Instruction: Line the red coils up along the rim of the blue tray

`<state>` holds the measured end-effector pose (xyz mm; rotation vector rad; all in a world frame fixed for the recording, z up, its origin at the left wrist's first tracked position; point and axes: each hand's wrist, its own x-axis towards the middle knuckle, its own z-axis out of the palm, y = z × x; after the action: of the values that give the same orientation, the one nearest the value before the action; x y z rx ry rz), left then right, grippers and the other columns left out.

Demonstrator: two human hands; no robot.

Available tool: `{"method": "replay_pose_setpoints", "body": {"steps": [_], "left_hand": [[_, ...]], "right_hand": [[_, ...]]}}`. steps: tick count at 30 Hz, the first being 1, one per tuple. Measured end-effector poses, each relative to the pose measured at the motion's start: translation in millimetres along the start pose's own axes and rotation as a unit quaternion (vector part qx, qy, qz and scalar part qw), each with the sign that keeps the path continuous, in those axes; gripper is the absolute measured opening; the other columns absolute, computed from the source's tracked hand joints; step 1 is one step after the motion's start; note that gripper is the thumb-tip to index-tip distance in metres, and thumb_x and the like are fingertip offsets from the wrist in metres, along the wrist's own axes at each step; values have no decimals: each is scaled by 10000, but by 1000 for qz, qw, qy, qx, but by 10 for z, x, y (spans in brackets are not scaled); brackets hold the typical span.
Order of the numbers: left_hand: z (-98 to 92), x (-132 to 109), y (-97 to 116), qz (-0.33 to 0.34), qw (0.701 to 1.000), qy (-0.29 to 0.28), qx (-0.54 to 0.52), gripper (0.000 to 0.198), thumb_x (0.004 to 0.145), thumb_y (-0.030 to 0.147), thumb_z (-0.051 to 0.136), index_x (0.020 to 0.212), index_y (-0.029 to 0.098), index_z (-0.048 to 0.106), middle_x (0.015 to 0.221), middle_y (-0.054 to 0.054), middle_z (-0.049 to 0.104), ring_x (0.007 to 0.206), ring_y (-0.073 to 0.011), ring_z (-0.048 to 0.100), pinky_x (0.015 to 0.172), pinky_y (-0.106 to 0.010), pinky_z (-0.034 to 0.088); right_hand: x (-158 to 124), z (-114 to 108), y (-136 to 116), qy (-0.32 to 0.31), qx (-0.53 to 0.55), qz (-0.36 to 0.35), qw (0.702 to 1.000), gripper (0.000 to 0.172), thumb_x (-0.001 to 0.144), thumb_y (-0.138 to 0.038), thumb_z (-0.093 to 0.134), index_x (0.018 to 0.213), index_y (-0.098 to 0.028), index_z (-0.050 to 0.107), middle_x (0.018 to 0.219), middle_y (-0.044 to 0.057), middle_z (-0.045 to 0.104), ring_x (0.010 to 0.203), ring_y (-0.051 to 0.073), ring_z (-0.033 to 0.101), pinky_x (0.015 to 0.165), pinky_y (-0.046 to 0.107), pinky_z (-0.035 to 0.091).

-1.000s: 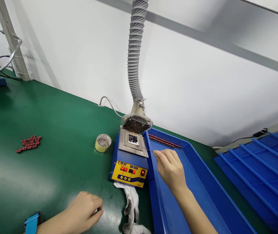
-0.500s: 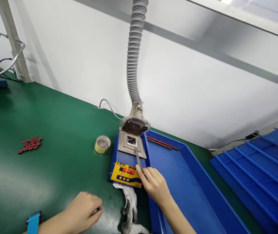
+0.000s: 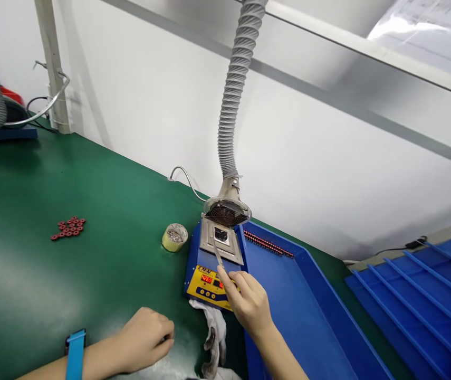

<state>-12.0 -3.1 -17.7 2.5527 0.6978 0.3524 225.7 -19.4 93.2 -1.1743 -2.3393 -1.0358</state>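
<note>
A slim metal tool, possibly tweezers or a scraper, is gripped by the closed fingers of the right hand, its tip near the steel plate of the solder pot. The left hand is curled on the green bench mat; whether anything is held cannot be told. A white glove is placed between the hands, just below the solder pot. Red ring cores are laid left.

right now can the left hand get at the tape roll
Probably yes: the left hand rests on the green bench mat a short way from the tape roll, with nothing standing between them; the white glove lies off to the right.
</note>
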Motion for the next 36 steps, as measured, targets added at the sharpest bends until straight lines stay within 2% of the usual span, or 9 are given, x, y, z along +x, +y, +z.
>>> {"method": "replay_pose_setpoints", "body": {"steps": [4, 10, 20, 24, 27, 31, 32, 34, 36], "left_hand": [[-18, -6, 8, 10, 1000, 8, 23, 90, 787, 200, 491, 735, 219, 561, 724, 35, 677, 644, -165, 640, 523, -267, 330], [-22, -20, 3, 23, 999, 24, 20, 84, 758, 194, 513, 702, 203, 574, 713, 9, 689, 611, -180, 643, 496, -264, 358], [-60, -47, -16, 23, 999, 36, -1, 70, 738, 226, 551, 706, 210, 611, 692, 7, 687, 613, -201, 658, 469, -270, 374], [-39, -31, -41, 24, 999, 26, -1, 75, 745, 237, 543, 711, 208, 604, 715, 5, 692, 638, -198, 666, 485, -252, 387], [-36, -30, -51, 28, 999, 33, 3, 83, 746, 233, 540, 684, 203, 587, 709, 4, 691, 634, -196, 665, 481, -252, 380], [-18, -52, -52, 28, 999, 44, 5, 99, 749, 222, 528, 658, 196, 557, 690, 1, 685, 612, -195, 656, 484, -255, 373], [-6, -58, -55, 30, 999, 43, 1, 93, 752, 221, 526, 668, 198, 557, 698, 1, 685, 621, -195, 655, 497, -254, 379], [19, -67, -65, 34, 998, 42, -6, 89, 764, 222, 515, 693, 201, 564, 729, -2, 689, 651, -197, 655, 526, -255, 392], [23, -69, -76, 33, 998, 42, -12, 103, 775, 218, 500, 707, 200, 575, 751, -8, 691, 678, -200, 654, 545, -257, 394]], "right_hand": [[326, 219, -100, 20, 73, 56, 996, 233, 867, -83, 472, 1036, -98, 631, 713, 69, 596, 639, 151, 531, 579, 267, 437], [855, 508, -118, -184, 139, 192, 954, 261, 914, -224, 435, 1013, -123, 655, 840, 88, 647, 834, 196, 606, 755, 301, 473], [1636, 989, 80, -394, 146, 170, 891, 161, 857, -220, 536, 797, -183, 680, 779, 7, 702, 712, 125, 631, 636, 222, 451], [1785, 1186, 12, -403, 63, 170, 897, 152, 837, -220, 568, 916, -114, 643, 887, 91, 677, 842, 204, 611, 725, 345, 454], [1869, 1025, -36, -349, 12, 157, 924, 227, 860, -217, 525, 1011, -65, 604, 986, 191, 632, 971, 289, 549, 753, 387, 414], [1721, 384, -230, -276, 6, 103, 956, 279, 930, -270, 382, 865, -125, 612, 911, 149, 616, 912, 252, 519, 745, 350, 367], [1590, 195, -330, -258, 13, 85, 962, 338, 937, -278, 356, 735, -150, 595, 790, 117, 608, 810, 224, 522, 707, 333, 357], [1204, -141, -597, -122, 96, 18, 988, 402, 934, -234, 335, 567, -185, 493, 538, 38, 507, 559, 160, 446, 573, 304, 299], [709, -354, -922, -104, 212, 13, 972, 367, 930, -240, 331, 592, -200, 466, 487, -3, 463, 455, 131, 380, 489, 299, 234]]}}
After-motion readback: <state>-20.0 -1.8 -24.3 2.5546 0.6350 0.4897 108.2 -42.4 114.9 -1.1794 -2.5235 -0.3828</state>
